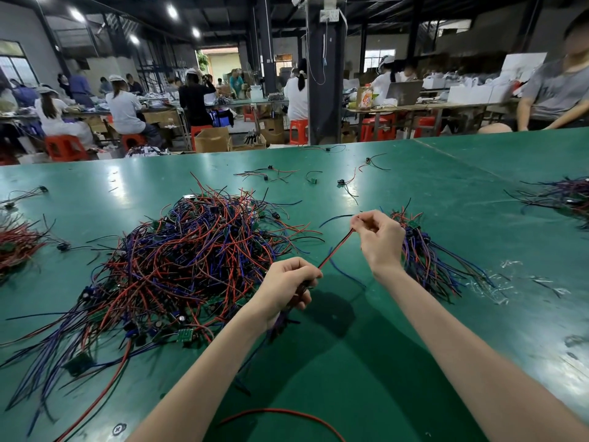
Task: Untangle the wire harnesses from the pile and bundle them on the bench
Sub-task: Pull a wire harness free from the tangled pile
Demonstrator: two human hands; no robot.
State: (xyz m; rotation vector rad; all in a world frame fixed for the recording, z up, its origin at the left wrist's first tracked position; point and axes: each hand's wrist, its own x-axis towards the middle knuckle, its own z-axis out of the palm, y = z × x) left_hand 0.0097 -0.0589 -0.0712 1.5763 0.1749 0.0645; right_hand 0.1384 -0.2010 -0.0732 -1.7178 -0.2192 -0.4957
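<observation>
Green bench (446, 193), glossy surface, spanning the whole foreground. Main pile of wire harnesses (191, 260): red, blue and black leads with small green circuit boards, heavily tangled, lying left of centre with long leads trailing toward the near left edge. Held harness (336, 250): a red-and-black pair of leads drawn taut on a diagonal above the bench, just right of the main pile, with its remaining dark and blue leads hanging below the lower hand. Left hand (287, 288): fingers curled round the lower part of the held harness, near the pile's right margin. Right hand (379, 240): raised farther out, thumb and forefinger pinching the upper end of the same leads, other fingers folded. Sorted bundle (427, 263): harnesses laid roughly parallel, boards at the far end and leads fanning toward the near right, lying on the bench directly behind the right hand. Secondary heap (16, 247), mostly red, at the left edge; another heap (561, 196), mostly dark and purple, at the right edge. Loose single harnesses (271, 173) scattered on the far part of the bench. Stray red wire (280, 413) curving across the near edge between the forearms. Clear plastic scraps (497, 282) right of the sorted bundle. Background: seated workers (124, 110) on red stools (65, 146) at other tables; one seated person (554, 90) at far right.
</observation>
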